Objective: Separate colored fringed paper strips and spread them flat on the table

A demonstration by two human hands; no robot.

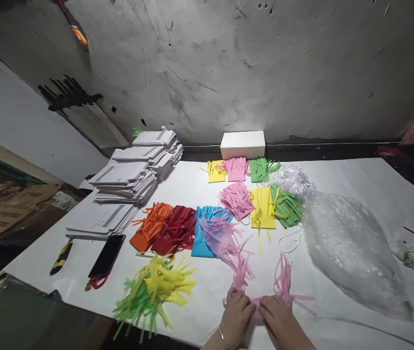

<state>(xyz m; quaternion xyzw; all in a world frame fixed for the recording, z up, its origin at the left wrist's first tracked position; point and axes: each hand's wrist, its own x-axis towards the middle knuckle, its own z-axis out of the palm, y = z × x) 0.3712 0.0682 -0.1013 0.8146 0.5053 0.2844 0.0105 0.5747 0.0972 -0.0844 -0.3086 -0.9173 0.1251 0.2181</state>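
Note:
Both hands are on a piece of pink fringed paper at the table's near edge. My left hand has its fingers curled over the paper's left part, a bracelet on the wrist. Close beside it, my right hand pinches the right part; its fingertips are partly hidden. Strips fan out beyond both hands. A loose pink tassel lies ahead of my left hand, over blue fringed paper. Left of my hands rest a yellow tassel and a green tassel.
On the white table are orange and dark red fringed paper, white card stacks, a phone, a cutter knife, and a white box. A clear plastic bag lies right.

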